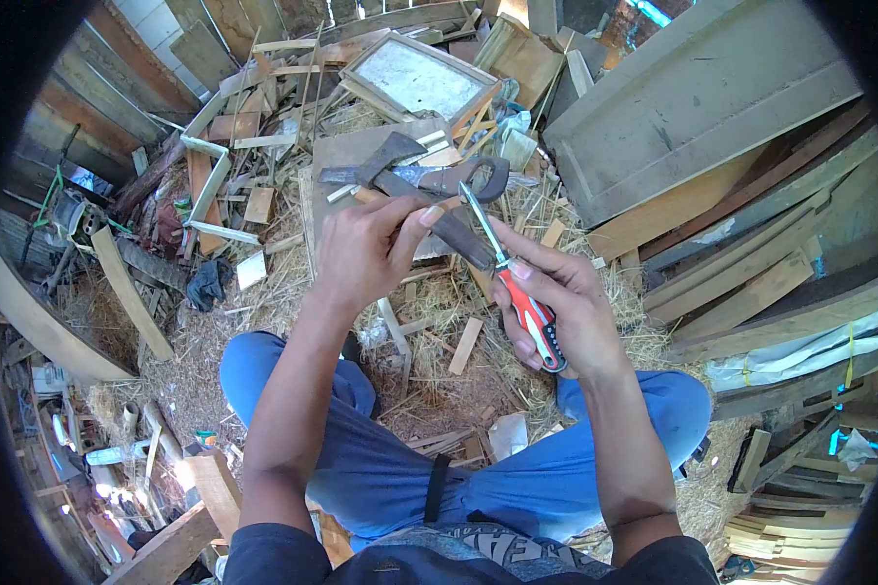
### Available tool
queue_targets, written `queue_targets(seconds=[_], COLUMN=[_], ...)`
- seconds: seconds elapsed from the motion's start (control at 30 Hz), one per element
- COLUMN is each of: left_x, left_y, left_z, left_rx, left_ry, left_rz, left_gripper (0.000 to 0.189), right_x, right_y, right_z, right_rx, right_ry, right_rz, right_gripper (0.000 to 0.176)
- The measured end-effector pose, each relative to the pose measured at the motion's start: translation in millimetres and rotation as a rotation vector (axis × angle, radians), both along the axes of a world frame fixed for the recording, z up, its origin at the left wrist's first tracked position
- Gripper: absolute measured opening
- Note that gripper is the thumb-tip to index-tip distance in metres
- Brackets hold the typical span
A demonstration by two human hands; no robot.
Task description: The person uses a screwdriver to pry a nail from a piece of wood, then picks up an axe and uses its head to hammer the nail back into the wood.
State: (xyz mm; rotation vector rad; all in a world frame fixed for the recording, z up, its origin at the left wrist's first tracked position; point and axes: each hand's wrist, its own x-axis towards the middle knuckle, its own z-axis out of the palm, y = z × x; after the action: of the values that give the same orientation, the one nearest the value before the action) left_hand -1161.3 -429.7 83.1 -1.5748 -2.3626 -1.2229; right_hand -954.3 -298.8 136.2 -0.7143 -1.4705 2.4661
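Note:
My right hand point(566, 302) is wrapped round the red, white and black handle of a screwdriver point(529, 310). Its metal shaft slants up and to the left, tip near my left fingertips. With thumb and fingers pinched, my left hand point(361, 249) holds a small brownish piece point(451, 204) beside that tip; what it is, I cannot make out. Behind the hands a hatchet point(392, 161) lies with its dark handle running down to the right, partly hidden by my left hand. Across the hatchet sits a handsaw point(470, 179), on a board point(334, 154).
Straw and wood scraps point(466, 345) cover the ground between my bent knees. A framed pane point(421, 78) lies at the back. Large panels point(702, 117) and stacked planks point(751, 263) lean on the right. Curved boards point(49, 322) and a white angled frame point(208, 185) are left.

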Motion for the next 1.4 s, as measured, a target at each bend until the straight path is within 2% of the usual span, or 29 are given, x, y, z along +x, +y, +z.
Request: queue_targets(seconds=[0.3, 0.67, 0.73, 0.77, 0.8, 0.83, 0.9, 0.97, 1.0, 1.03, 1.1, 1.17, 1.27, 1.33, 1.4], left_x=[-2.9, -5.0, 3.2, 5.8, 9.8, 14.7, 3.4, -10.0, -5.5, -6.4, -6.7, -14.2, -19.0, -18.8, -18.9], left_y=[-2.6, -5.2, -8.0, -8.9, -8.7, -9.6, -9.7, -17.1, -19.0, -20.3, -21.6, -26.1, -30.0, -29.2, -26.9], left_z=[-4.4, -10.1, -11.3, -16.5, -22.1, -26.8, -24.9, -26.6, -26.8, -25.5, -27.2, -22.6, -21.3, -20.6, -21.7], left_rx=[-0.026, -0.07, 0.011, 0.007, -0.042, -0.088, 0.002, 0.1, 0.111, 0.109, 0.088, 0.098, 0.128, 0.078, 0.083], left_ry=[0.159, 0.251, 0.345, 0.348, 0.3, 0.243, 0.175, 0.067, -0.039, -0.033, -0.009, -0.093, -0.11, -0.064, -0.063], left_rz=[0.039, 0.046, -0.217, -0.229, -0.206, -0.17, -0.101, -0.055, -0.07, -0.058, -0.042, -0.016, -0.033, -0.021, -0.021], left_gripper=[0.028, 0.032, 0.032, 0.032, 0.024, 0.02, 0.024, 0.024, 0.024, 0.024, 0.025, 0.025, 0.024, 0.046, 0.047], right_x=[2.0, -1.0, -2.7, -4.7, -5.9, 0.3, 10.6, 2.9, -0.8, -3.1, -5.1, -8.1, -7.0, -5.2, -7.3], right_y=[2.3, -6.2, 8.8, 33.2, 44.2, 44.0, 43.1, 35.5, 30.0, 26.0, 19.9, 9.9, 2.1, -2.6, -4.6], right_z=[-2.8, -2.7, -4.0, -6.8, -4.0, 0.0, 17.3, 15.9, 15.5, 15.1, 4.7, 4.8, 9.2, 15.2, 8.9], right_rx=[-0.132, -0.08, -0.042, -0.112, -0.181, -0.181, -0.01, -0.022, 0.019, 0.066, 0.039, 0.0, 0.019, 0.01, 0.059], right_ry=[-0.023, -0.093, -0.122, -0.032, 0.057, 0.049, 0.193, 0.248, 0.16, 0.063, 0.055, 0.018, -0.023, -0.066, -0.053], right_rz=[0.031, -0.022, -0.017, -0.206, -0.395, -0.395, -0.323, -0.33, -0.284, -0.234, -0.149, 0.008, 0.064, 0.132, 0.142], right_gripper=[0.047, 0.048, 0.049, 0.049, 0.049, 0.049, 0.05, 0.05, 0.05, 0.05, 0.05, 0.05, 0.049, 0.048, 0.048])
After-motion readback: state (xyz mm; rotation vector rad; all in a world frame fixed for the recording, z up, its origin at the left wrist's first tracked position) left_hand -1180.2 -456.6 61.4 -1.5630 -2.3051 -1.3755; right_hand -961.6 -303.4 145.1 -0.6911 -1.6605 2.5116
